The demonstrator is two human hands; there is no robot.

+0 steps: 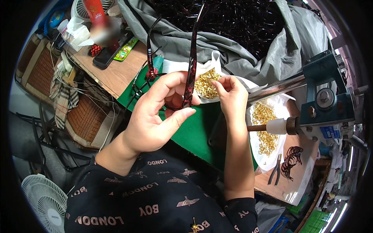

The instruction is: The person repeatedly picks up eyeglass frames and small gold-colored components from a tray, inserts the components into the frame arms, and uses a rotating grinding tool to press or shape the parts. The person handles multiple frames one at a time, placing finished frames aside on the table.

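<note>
My left hand [149, 120] is closed around the front of an eyeglass frame [190, 79], thumb and fingers at one hinge. Its dark red, mottled temples stand up and away from me; my fingers hide part of the front. To the right, my right hand [234, 97] has thumb and forefinger drawn together at the edge of a heap of small gold metal pieces [206, 84]. Whatever lies between those fingertips is too small to make out. The heap rests on white sheeting beyond a green mat [196, 134].
A grey cloth [171, 42] surrounds a mass of dark glossy frame parts [229, 23] at the back. On the right, a teal machine head [328, 93] overhangs a second gold heap [266, 136]. Pliers [276, 170] lie beside dark curved parts [291, 163]. A phone [104, 57] sits far left.
</note>
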